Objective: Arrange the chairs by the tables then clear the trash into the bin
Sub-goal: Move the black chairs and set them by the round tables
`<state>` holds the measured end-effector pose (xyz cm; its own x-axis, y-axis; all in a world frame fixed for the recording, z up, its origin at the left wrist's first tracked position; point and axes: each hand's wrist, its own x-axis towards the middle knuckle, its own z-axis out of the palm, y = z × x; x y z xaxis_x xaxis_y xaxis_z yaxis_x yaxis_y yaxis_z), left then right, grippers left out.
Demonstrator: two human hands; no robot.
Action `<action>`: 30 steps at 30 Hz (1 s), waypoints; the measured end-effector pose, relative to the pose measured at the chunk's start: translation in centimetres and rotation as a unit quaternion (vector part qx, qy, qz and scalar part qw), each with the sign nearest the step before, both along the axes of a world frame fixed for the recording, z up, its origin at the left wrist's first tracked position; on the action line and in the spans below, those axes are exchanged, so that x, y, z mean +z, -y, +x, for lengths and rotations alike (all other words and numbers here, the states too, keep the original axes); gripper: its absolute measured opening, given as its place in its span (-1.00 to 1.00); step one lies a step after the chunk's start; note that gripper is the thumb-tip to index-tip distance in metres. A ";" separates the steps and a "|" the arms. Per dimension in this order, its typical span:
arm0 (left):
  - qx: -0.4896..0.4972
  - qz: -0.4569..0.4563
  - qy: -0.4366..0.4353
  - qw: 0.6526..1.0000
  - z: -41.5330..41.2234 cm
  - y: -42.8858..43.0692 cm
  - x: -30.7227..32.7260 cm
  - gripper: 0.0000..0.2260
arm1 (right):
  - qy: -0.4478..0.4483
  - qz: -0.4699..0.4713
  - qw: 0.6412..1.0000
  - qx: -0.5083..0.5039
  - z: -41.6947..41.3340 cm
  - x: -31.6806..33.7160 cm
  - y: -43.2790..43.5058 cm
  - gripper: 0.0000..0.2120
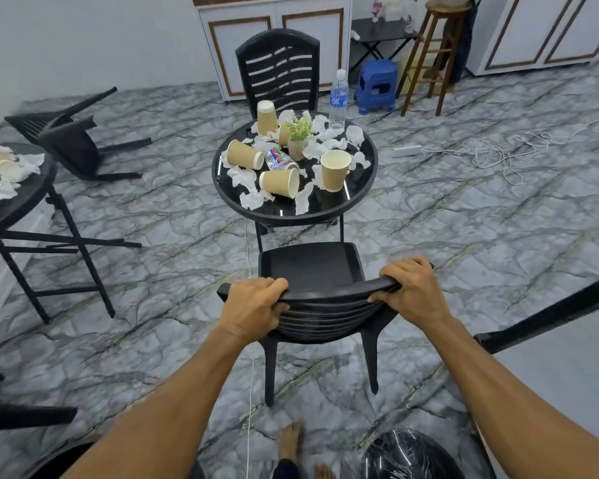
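Left hand (253,305), right hand (412,292) on chair (312,267); "OK" bottle (338,102).

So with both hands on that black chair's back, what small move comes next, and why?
Probably push the black chair forward to tuck its seat under the round table. The left hand and right hand both grip its backrest, and its seat sits just short of the rim.
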<state>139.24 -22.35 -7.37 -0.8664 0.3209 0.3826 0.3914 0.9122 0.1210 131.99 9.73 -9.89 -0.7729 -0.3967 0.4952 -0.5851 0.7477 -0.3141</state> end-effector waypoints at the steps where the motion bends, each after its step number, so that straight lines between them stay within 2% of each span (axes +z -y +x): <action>1: -0.008 -0.005 0.005 1.000 0.0 -0.7 0.0 -0.67 | 0.014 0.000 1.000 -0.010 0.5 -0.5 -0.8 -0.55; 6: -0.026 -0.043 0.052 0.997 1.8 -3.5 -1.0 -0.71 | 0.089 0.004 0.995 -0.039 2.9 -1.6 -3.0 -0.54; 10: 0.012 -0.033 0.109 0.993 3.9 -4.2 -1.4 -0.70 | 0.139 0.005 0.990 -0.021 4.6 -0.5 -3.5 -0.37; 14: 0.037 0.004 0.157 0.987 4.4 -4.6 0.2 -0.39 | 0.197 -0.028 0.980 -0.025 5.1 0.6 -3.5 -0.29; 20: 0.129 0.046 0.153 0.979 5.7 -4.4 0.3 -0.24 | 0.210 -0.059 0.975 -0.036 5.6 0.5 -3.5 -0.37; 25: 0.142 0.070 0.190 0.969 7.3 -4.3 0.1 -0.24 | 0.229 -0.070 0.971 -0.028 5.9 0.5 -2.9 -0.33; 28: 0.158 0.096 0.208 0.961 8.6 -3.8 -0.8 -0.31 | 0.211 -0.082 0.974 -0.020 6.2 -0.1 -2.3 -0.39; 30: 0.169 0.072 0.198 0.963 8.4 -4.0 -0.7 -0.34 | 0.215 -0.088 0.972 -0.026 6.2 -0.1 -2.2 -0.43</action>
<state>147.69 -18.36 -8.11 -0.9991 -0.0365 0.0211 -0.0274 0.9421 0.3343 138.15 11.96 -10.01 -0.9401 -0.2904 0.1787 -0.3346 0.6848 -0.6474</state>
